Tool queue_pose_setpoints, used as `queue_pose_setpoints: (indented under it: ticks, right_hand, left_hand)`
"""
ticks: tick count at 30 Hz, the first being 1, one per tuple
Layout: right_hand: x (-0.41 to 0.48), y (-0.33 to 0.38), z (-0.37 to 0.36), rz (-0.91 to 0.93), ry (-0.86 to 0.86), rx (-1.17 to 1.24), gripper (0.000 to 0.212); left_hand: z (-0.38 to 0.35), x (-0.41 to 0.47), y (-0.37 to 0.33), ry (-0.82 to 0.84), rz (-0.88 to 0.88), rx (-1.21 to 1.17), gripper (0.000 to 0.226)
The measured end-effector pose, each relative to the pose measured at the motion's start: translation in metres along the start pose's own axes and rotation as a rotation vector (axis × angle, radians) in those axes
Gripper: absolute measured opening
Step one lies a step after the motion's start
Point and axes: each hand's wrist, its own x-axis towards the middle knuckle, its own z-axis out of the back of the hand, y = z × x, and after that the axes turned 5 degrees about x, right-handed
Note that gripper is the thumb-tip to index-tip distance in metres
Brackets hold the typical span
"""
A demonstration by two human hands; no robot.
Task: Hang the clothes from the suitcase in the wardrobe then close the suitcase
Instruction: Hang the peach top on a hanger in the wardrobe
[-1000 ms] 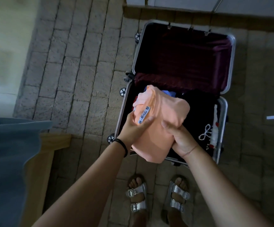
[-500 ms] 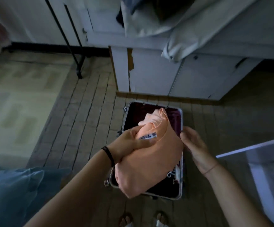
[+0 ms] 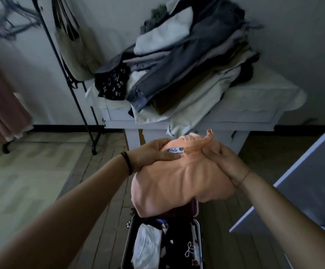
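Above open suitcase (image 3: 196, 226): left hand (image 3: 152, 154) and right hand (image 3: 223, 162) both grip one peach shirt (image 3: 179, 183) (two arms stretched forward).

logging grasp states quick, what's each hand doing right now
left hand: gripping the peach garment
right hand: pinching the same garment's upper edge

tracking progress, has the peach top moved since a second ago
Yes. The peach top has risen off the suitcase's near half, up toward the white table.
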Motion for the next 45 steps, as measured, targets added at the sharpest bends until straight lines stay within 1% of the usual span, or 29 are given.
queue_pose_setpoints:
  ticks: [2, 4, 7, 8, 9, 10, 11, 12, 13, 14, 15, 16, 17, 18, 20, 21, 23, 25, 28, 30, 32, 33, 34, 35, 37, 41, 45]
  right_hand:
    - [-0.003, 0.017, 0.008, 0.066, -0.148, 0.031, 0.075]
    - [-0.007, 0.033, 0.014, 0.121, -0.262, 0.072, 0.068]
    - [-0.012, 0.057, 0.019, 0.203, -0.371, 0.110, 0.056]
    - [-0.014, 0.066, 0.021, 0.226, -0.411, 0.123, 0.046]
    - [-0.017, 0.072, 0.024, 0.252, -0.451, 0.128, 0.035]
    - [-0.019, 0.078, 0.028, 0.277, -0.495, 0.129, 0.026]
    - [-0.022, 0.083, 0.034, 0.292, -0.540, 0.136, 0.025]
    - [-0.025, 0.087, 0.039, 0.295, -0.583, 0.147, 0.031]
    - [-0.029, 0.090, 0.045, 0.297, -0.620, 0.144, 0.044]
    - [-0.034, 0.093, 0.050, 0.302, -0.651, 0.138, 0.058]
    - [-0.040, 0.095, 0.058, 0.304, -0.680, 0.135, 0.067]
    - [-0.048, 0.098, 0.064, 0.306, -0.714, 0.140, 0.069]
    - [-0.055, 0.098, 0.074, 0.310, -0.763, 0.136, 0.062]
    - [-0.064, 0.097, 0.083, 0.311, -0.825, 0.112, 0.049]
    - [-0.086, 0.095, 0.096, 0.297, -0.976, 0.002, 0.021]
    - [-0.097, 0.092, 0.103, 0.295, -1.039, -0.050, 0.015]
    - [-0.122, 0.091, 0.116, 0.296, -1.139, -0.134, 0.017]
    - [-0.147, 0.094, 0.125, 0.281, -1.223, -0.175, 0.020]
    - [-0.184, 0.100, 0.140, 0.309, -1.321, -0.194, 0.021]
    - [-0.207, 0.101, 0.150, 0.328, -1.370, -0.207, 0.019]
    - [-0.230, 0.104, 0.162, 0.357, -1.402, -0.191, 0.018]
    - [-0.242, 0.106, 0.169, 0.358, -1.420, -0.195, 0.016]
    - [-0.253, 0.109, 0.176, 0.363, -1.431, -0.202, 0.015]
    - [-0.264, 0.112, 0.183, 0.368, -1.444, -0.213, 0.015]
    - [-0.287, 0.117, 0.206, 0.388, -1.479, -0.221, 0.020]
    - [-0.333, 0.127, 0.262, 0.446, -1.527, -0.171, 0.030]
    - [-0.359, 0.132, 0.313, 0.496, -1.521, -0.176, 0.016]
  left_hand:
    - [-0.002, 0.006, -0.009, -0.081, -0.012, 0.155, 0.055]
    - [-0.007, 0.009, -0.010, -0.134, -0.048, 0.253, 0.065]
    - [-0.017, 0.010, -0.010, -0.090, -0.105, 0.281, 0.084]
    - [-0.020, 0.012, -0.011, -0.072, -0.117, 0.311, 0.086]
    - [-0.023, 0.015, -0.013, -0.062, -0.132, 0.345, 0.083]
    - [-0.027, 0.018, -0.018, -0.069, -0.132, 0.373, 0.077]
    - [-0.030, 0.024, -0.022, -0.077, -0.128, 0.388, 0.068]
    - [-0.032, 0.029, -0.030, -0.070, -0.131, 0.407, 0.058]
    - [-0.033, 0.036, -0.037, -0.043, -0.135, 0.431, 0.049]
    - [-0.034, 0.043, -0.044, -0.003, -0.143, 0.446, 0.043]
    - [-0.035, 0.049, -0.052, 0.036, -0.151, 0.443, 0.040]
    - [-0.034, 0.054, -0.061, 0.061, -0.153, 0.390, 0.040]
    - [-0.034, 0.058, -0.070, 0.074, -0.158, 0.264, 0.043]
    - [-0.035, 0.063, -0.080, 0.083, -0.163, 0.098, 0.042]
    - [-0.041, 0.071, -0.105, 0.117, -0.203, -0.206, 0.029]
    - [-0.046, 0.078, -0.117, 0.134, -0.228, -0.286, 0.023]
    - [-0.064, 0.089, -0.142, 0.192, -0.281, -0.325, 0.018]
    - [-0.091, 0.099, -0.162, 0.235, -0.340, -0.268, 0.012]
    - [-0.136, 0.112, -0.183, 0.214, -0.410, -0.134, 0.013]
    - [-0.165, 0.120, -0.192, 0.227, -0.508, -0.034, 0.011]
    - [-0.195, 0.123, -0.201, 0.347, -0.608, 0.063, 0.023]
    - [-0.210, 0.123, -0.206, 0.412, -0.640, 0.107, 0.026]
    - [-0.226, 0.123, -0.211, 0.455, -0.659, 0.144, 0.024]
    - [-0.241, 0.125, -0.216, 0.460, -0.665, 0.181, 0.022]
    - [-0.274, 0.136, -0.225, 0.415, -0.678, 0.225, 0.025]
    - [-0.337, 0.161, -0.245, 0.341, -0.688, 0.338, 0.025]
    - [-0.398, 0.180, -0.266, 0.430, -0.694, 0.445, 0.027]
